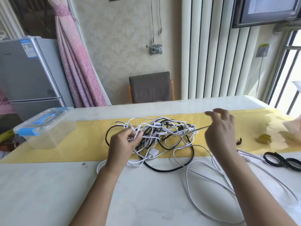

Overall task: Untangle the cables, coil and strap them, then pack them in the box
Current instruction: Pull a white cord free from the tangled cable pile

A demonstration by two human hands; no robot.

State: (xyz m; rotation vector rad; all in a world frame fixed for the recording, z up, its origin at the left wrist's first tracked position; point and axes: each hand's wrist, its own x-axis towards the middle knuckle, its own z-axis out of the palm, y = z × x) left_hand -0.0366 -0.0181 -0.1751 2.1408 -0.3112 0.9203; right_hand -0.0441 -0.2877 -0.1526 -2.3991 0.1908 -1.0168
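Observation:
A tangle of white and black cables (pixel 162 134) lies on the yellow runner (pixel 73 144) at the table's middle. My left hand (pixel 122 142) grips white strands at the tangle's left side. My right hand (pixel 219 132) is raised at the right, pinching a thin white cable (pixel 201 128) that stretches taut from the tangle. Loose white cable loops (pixel 195 185) trail over the near table toward me. The clear plastic box with a blue-latched lid (pixel 44 126) stands shut at the left.
Black strap rings (pixel 281 160) lie at the right, with a small black strap (pixel 239 141) and a yellow tape roll (pixel 264 138) beyond. Crumpled paper (pixel 291 129) sits at the far right. A grey chair (pixel 150 88) stands behind the table.

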